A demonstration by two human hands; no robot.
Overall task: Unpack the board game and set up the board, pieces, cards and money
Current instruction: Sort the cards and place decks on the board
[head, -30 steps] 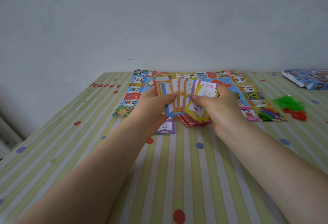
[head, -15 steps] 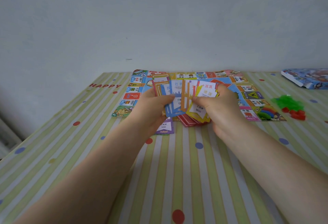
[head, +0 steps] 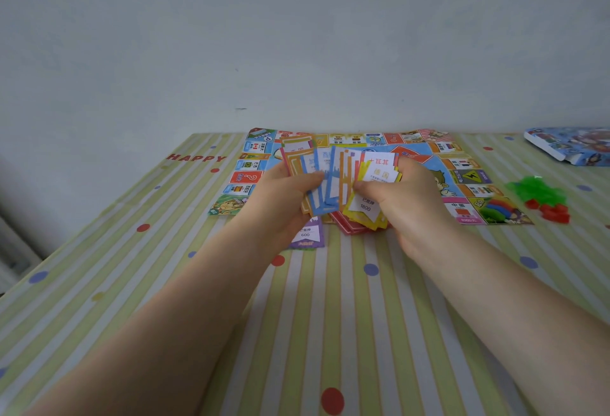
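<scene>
The colourful game board (head: 468,165) lies flat at the far middle of the table. Above its near edge both hands hold a fan of property cards (head: 336,174) with orange, blue and yellow borders. My left hand (head: 280,204) grips the left part of the fan with the thumb on top. My right hand (head: 409,204) pinches the yellow-edged cards on the right. Under the hands lie a purple card marked 600 (head: 307,235) and a red pile of cards (head: 350,226). Green and red plastic pieces (head: 541,198) sit right of the board.
The blue game box (head: 571,148) rests at the table's far right corner. A striped, dotted tablecloth (head: 330,316) with the word HAPPY covers the table. A plain wall stands right behind the board. The table's left edge runs diagonally.
The fan of cards has been spread and shuffled a little, with blue cards now showing more in the middle. Both hands stay in nearly the same place.
</scene>
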